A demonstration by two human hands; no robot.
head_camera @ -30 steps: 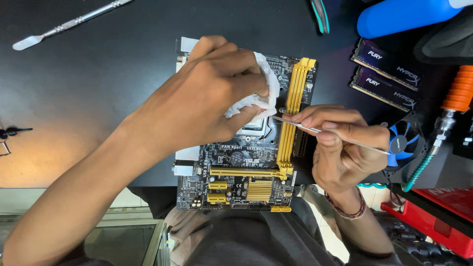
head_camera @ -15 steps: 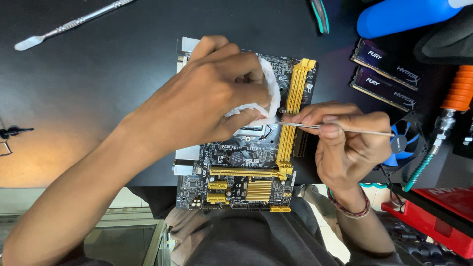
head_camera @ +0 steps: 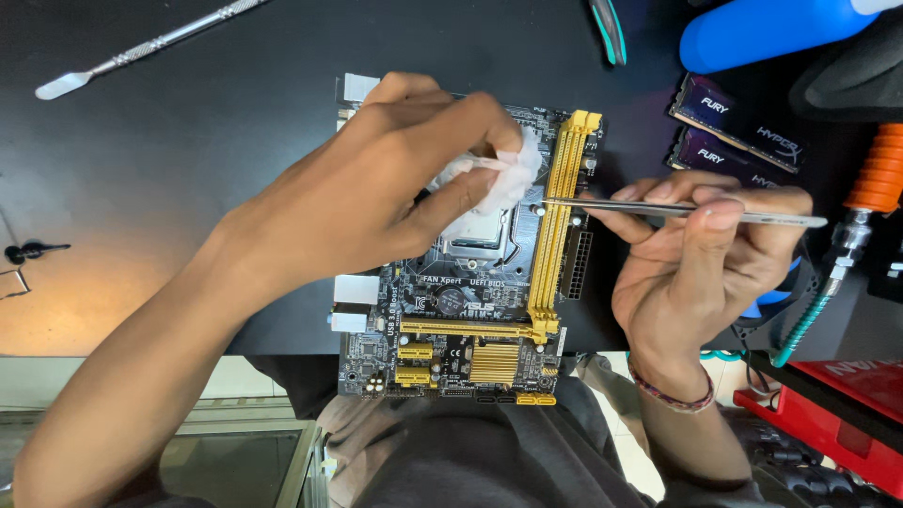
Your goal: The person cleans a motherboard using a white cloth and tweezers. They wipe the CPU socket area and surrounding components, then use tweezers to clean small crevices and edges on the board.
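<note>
Over motherboard [head_camera: 470,310], left hand [head_camera: 376,188] pinches tissue [head_camera: 503,179], seemingly.

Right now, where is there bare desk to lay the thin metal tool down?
Bare black desk lies left of the motherboard, below the metal spatula. The right side is crowded: memory sticks, blue cylinder, fan, orange-handled tool.

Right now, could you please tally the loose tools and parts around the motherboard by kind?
Metal spatulas: 2
Memory sticks: 2
White wipe: 1
Blue fan: 1
Total: 6
</note>
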